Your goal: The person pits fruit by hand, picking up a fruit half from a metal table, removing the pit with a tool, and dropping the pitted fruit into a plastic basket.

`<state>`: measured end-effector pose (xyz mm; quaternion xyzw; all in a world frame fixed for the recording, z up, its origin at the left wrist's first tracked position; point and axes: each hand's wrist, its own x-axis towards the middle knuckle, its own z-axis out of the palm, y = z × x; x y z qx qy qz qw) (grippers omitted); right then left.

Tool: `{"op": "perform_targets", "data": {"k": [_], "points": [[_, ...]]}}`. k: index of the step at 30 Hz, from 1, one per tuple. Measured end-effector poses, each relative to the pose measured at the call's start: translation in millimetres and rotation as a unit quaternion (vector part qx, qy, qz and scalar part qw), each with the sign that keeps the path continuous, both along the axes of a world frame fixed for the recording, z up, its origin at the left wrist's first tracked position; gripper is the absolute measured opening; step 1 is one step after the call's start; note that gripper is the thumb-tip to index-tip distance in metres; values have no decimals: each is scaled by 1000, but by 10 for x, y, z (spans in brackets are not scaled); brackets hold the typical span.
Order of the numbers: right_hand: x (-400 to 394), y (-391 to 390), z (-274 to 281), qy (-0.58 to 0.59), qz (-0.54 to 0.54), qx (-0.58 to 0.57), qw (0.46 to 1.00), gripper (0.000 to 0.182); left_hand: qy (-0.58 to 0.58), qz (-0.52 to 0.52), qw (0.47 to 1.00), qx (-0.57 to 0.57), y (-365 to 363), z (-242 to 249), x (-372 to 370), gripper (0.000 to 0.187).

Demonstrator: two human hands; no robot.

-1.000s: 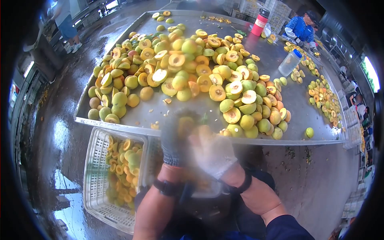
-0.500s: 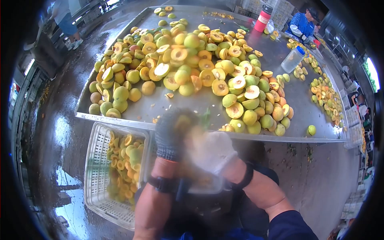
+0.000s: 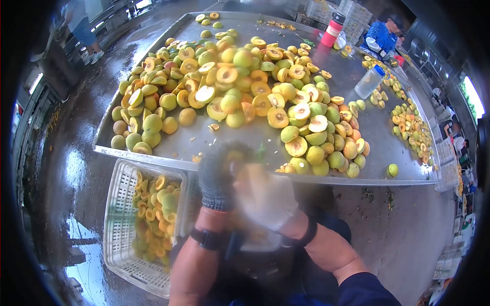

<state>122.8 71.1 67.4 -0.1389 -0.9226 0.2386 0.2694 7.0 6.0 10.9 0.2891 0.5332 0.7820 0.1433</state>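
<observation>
My left hand [image 3: 220,176], in a dark grey knit glove, is curled at the table's front edge around a yellowish fruit half [image 3: 235,162], probably a peach, blurred in this view. Close against it is my right hand [image 3: 270,196] in a white glove, fingers closed and pointing at the fruit. Whatever the right fingers grip is smeared and hidden. Just beyond both hands lies a large heap of halved and whole yellow-green peaches [image 3: 317,123]. Left of my forearms, a white plastic basket [image 3: 115,214] contains many fruit halves [image 3: 155,209].
The metal table [image 3: 229,135] carries scattered pits and scraps. Toward its right stand a blue-capped clear jar [image 3: 368,84] and a red bottle [image 3: 332,33]. More cut fruit [image 3: 411,127] lies along the right edge. A co-worker in blue [image 3: 383,36] sits at the far right; another person [image 3: 84,30] stands far left.
The view has shifted slightly. Both hands stay together over the table edge, the right one a little further left and lower; the fruit heap looks the same.
</observation>
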Motion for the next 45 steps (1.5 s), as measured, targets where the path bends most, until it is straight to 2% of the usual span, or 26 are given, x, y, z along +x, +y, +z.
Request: {"op": "perform_targets", "data": {"k": [2,5,6,8,9,14,16,17,18,21,24,30,33,34,40,42,45], "points": [[22,48,-16,12,34,12,999,20,75,17,996,-42,-49,35,-15,26],[58,79,-105,66,9,-41,997,21,204,68,972,-91,-66,10,-73,20],[61,92,-82,68,12,-39,997,21,266,88,954,-110,-87,50,-98,19],[86,148,-6,72,18,-35,997,20,446,112,873,-166,-170,390,-138,17],[97,201,-37,19,27,-26,999,20,436,100,878,-169,-159,381,-143,16],[86,192,-9,27,32,14,999,20,366,28,915,-170,-138,368,-115,21],[71,173,-12,20,36,41,998,20,205,1,971,-120,-90,162,-76,27],[65,166,-18,14,38,57,998,20,157,-9,981,-109,-74,88,-64,30],[60,157,-25,9,39,73,997,20,109,-16,989,-97,-55,53,-49,33],[33,120,-56,40,20,53,998,20,64,-30,993,-96,-39,52,-41,41],[6,76,-25,17,2,56,998,20,10,-39,996,-77,-23,76,-36,43],[-22,-33,-49,-97,-26,59,993,17,-60,-22,998,-20,-20,-120,-69,40],[1,-30,-115,28,7,76,997,18,-106,-18,994,11,-9,10,-2,39],[-4,-34,-107,33,4,67,997,19,-112,-15,994,15,-11,52,17,39],[-39,-75,-124,-1,-24,33,999,21,-25,10,1000,-4,-6,63,51,38],[-53,-105,-128,17,-38,16,999,22,-24,17,1000,-4,-3,42,45,37],[-66,-88,-72,-25,-11,69,997,25,-83,6,997,9,-20,42,21,36]]}}
